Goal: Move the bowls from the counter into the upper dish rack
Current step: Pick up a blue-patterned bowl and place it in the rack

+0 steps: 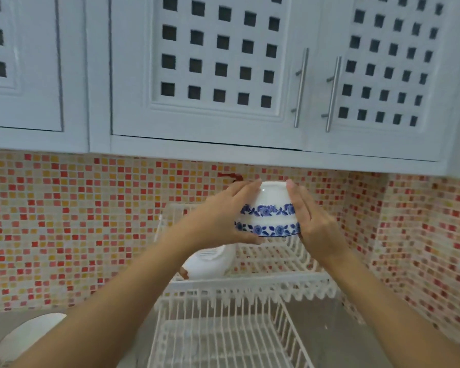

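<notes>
Two white bowls with blue flower bands point(268, 211) are stacked upside down and held in the air between both hands. My left hand point(221, 216) grips their left side and my right hand point(311, 224) presses against their right side. The stack hangs above the upper tier of a white wire dish rack point(250, 286), in front of the mosaic wall. A white object point(210, 262) lies in the upper tier at its left end, partly hidden by my left forearm.
The rack's lower tier point(223, 335) spreads toward me on the grey counter. A white rounded dish point(24, 338) sits on the counter at lower left. White cabinets with metal handles point(300, 86) hang close overhead. The tiled wall corner stands at the right.
</notes>
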Demonstrator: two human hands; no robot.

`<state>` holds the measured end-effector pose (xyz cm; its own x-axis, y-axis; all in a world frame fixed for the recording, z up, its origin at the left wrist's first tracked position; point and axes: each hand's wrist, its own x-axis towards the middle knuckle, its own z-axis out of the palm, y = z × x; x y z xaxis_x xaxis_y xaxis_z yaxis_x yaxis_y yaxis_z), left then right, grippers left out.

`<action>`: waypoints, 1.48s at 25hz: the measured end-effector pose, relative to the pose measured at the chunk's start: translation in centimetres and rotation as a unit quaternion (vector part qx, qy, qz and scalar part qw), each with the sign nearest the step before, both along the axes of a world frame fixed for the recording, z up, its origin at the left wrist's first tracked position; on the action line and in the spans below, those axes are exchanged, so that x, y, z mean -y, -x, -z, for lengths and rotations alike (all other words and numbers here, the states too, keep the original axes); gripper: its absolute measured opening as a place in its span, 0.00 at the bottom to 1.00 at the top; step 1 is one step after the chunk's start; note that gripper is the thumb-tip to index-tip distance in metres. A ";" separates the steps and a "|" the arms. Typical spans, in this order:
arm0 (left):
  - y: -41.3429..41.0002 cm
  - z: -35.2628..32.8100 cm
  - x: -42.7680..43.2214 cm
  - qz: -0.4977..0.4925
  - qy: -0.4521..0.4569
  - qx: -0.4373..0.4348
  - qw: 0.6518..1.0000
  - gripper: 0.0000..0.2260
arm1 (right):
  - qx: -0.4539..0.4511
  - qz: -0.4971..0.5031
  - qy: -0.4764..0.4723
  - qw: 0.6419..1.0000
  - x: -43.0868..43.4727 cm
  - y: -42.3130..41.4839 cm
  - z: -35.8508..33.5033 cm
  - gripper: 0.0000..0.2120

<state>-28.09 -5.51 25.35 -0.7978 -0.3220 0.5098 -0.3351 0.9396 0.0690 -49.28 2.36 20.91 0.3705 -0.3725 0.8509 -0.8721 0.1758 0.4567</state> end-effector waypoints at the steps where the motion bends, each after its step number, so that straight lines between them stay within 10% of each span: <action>1: 1.7 0.0 -0.1 -0.002 0.000 0.003 1.000 0.46 | 0.000 -0.001 -0.007 1.000 -0.1 1.5 0.1 0.29; 7: 8.0 1.7 0.3 -0.049 -0.006 0.037 0.998 0.44 | 0.084 -0.045 -0.173 0.980 0.7 7.9 0.0 0.31; 12: 10.4 3.0 2.2 -0.099 -0.001 0.098 0.990 0.40 | 0.134 -0.003 -0.430 0.893 1.6 10.0 0.0 0.46; 23: 14.5 7.0 3.8 -0.166 0.002 0.186 0.968 0.40 | 0.186 0.074 -0.519 0.831 6.1 10.4 1.6 0.40; 37: 15.3 9.6 4.5 -0.198 -0.057 0.204 0.957 0.44 | 0.086 0.096 -0.492 0.861 6.3 10.3 3.3 0.42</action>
